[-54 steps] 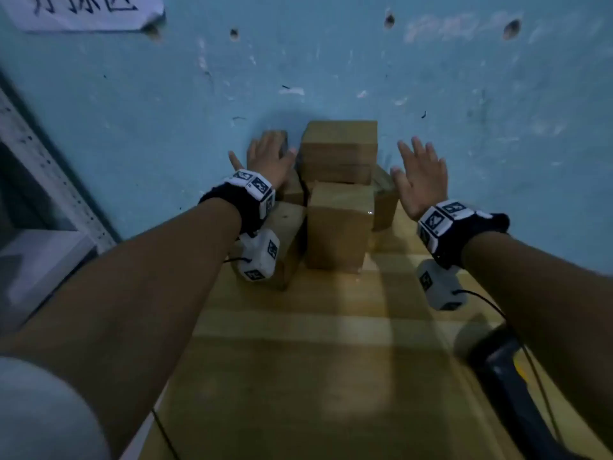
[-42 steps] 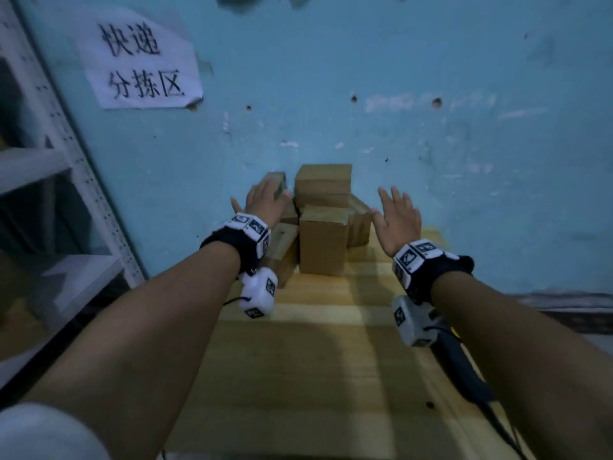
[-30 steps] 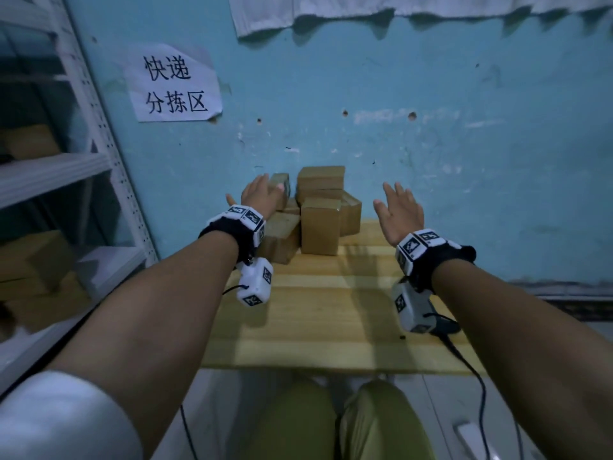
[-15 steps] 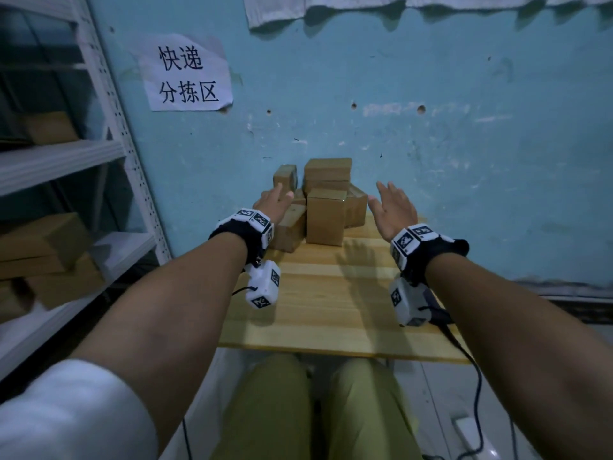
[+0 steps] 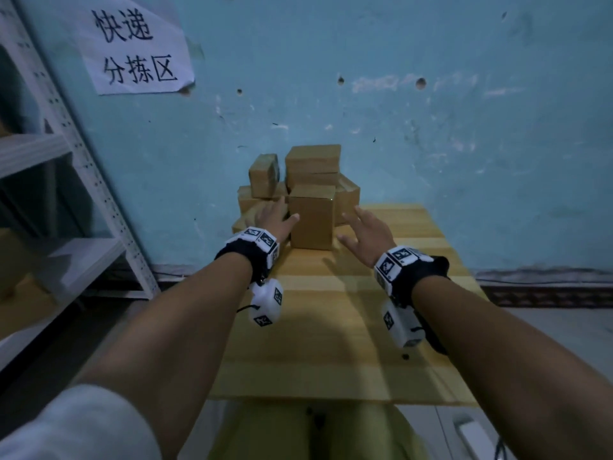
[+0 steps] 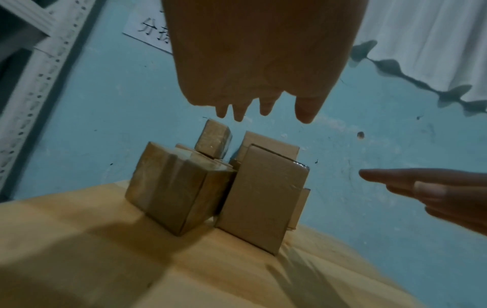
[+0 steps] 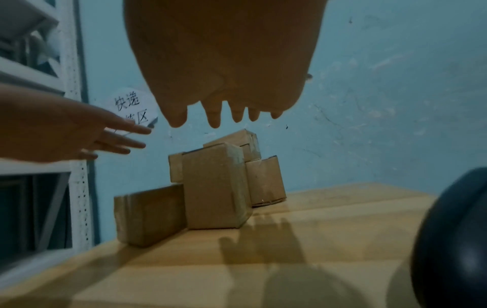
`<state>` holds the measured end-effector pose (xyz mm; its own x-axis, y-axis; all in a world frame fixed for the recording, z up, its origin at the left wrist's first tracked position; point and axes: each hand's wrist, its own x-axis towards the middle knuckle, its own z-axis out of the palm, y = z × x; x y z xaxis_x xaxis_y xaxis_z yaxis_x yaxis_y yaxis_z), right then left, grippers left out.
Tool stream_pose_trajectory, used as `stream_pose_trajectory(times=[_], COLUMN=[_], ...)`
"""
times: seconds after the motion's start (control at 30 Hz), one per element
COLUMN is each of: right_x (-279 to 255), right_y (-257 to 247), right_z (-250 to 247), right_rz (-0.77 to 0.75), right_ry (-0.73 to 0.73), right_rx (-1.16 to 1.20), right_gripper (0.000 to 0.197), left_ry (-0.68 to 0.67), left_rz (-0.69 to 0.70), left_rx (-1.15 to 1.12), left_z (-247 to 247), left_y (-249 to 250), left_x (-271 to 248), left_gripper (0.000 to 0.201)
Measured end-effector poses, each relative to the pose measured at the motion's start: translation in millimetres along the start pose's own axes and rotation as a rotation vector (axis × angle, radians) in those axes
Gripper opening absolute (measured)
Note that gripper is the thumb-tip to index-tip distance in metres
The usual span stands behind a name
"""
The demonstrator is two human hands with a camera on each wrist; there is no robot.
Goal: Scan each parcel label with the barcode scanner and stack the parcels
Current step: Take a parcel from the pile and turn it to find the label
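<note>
Several brown cardboard parcels are piled against the blue wall at the back of the wooden table (image 5: 331,327). An upright parcel (image 5: 311,217) stands in front, with a low parcel (image 6: 171,191) to its left and a small one (image 5: 263,175) perched higher up. My left hand (image 5: 273,220) hovers open over the low parcel, thumb close to the upright one. My right hand (image 5: 365,232) is open just right of the upright parcel (image 7: 216,187), holding nothing. The dark scanner (image 7: 453,239) lies on the table under my right wrist, mostly hidden.
A white metal shelf (image 5: 83,180) with more cartons stands to the left of the table. A paper sign (image 5: 136,48) hangs on the wall. The scanner's cable (image 5: 501,446) trails off the near right edge. My knees are below the table's front edge.
My left hand has come off the small upper parcel and dropped lower. Both hands have drawn in toward the front upright parcel. My head pulled back, then tilted down again.
</note>
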<state>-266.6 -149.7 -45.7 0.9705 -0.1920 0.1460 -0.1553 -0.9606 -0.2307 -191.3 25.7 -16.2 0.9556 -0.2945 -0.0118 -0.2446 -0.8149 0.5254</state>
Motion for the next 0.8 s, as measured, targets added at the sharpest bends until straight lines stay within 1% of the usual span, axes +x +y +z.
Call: stream_pose_trajectory(times=[0.07, 0.13, 0.2, 0.3, 0.4, 0.5, 0.6, 0.67, 0.8], right_x=[13, 29, 46, 71, 89, 97, 102, 102, 99], right_y=[7, 10, 10, 4, -4, -10, -16, -19, -22], right_z=[3, 4, 5, 8, 17, 30, 40, 44, 41], right_rz=[-0.029, -0.025, -0.008, -0.005, 0.012, 0.06, 0.15, 0.197, 0.219], right_ry=[-0.011, -0.008, -0.007, -0.005, -0.014, -0.027, -0.063, -0.079, -0.054], right_rx=[-0.02, -0.005, 0.055, 0.206, 0.312, 0.418, 0.571, 0.633, 0.717], right_gripper=[0.058, 0.06, 0.062, 0.064, 0.07, 0.079, 0.085, 0.088, 0.09], left_ry=[0.014, 0.027, 0.033, 0.054, 0.085, 0.058, 0.045, 0.049, 0.048], left_rz=[0.004, 0.004, 0.002, 0.019, 0.007, -0.017, -0.037, -0.037, -0.027], left_rx=[0.08, 0.065, -0.042, -0.267, -0.335, -0.343, -0.367, -0.387, -0.434], left_z=[1, 0, 0, 4, 14, 26, 33, 35, 34], left_y=[0, 2, 3, 9, 12, 8, 5, 4, 5], left_x=[15, 30, 47, 67, 81, 90, 94, 95, 92], left_gripper=[0.061, 0.06, 0.062, 0.063, 0.061, 0.065, 0.061, 0.059, 0.057])
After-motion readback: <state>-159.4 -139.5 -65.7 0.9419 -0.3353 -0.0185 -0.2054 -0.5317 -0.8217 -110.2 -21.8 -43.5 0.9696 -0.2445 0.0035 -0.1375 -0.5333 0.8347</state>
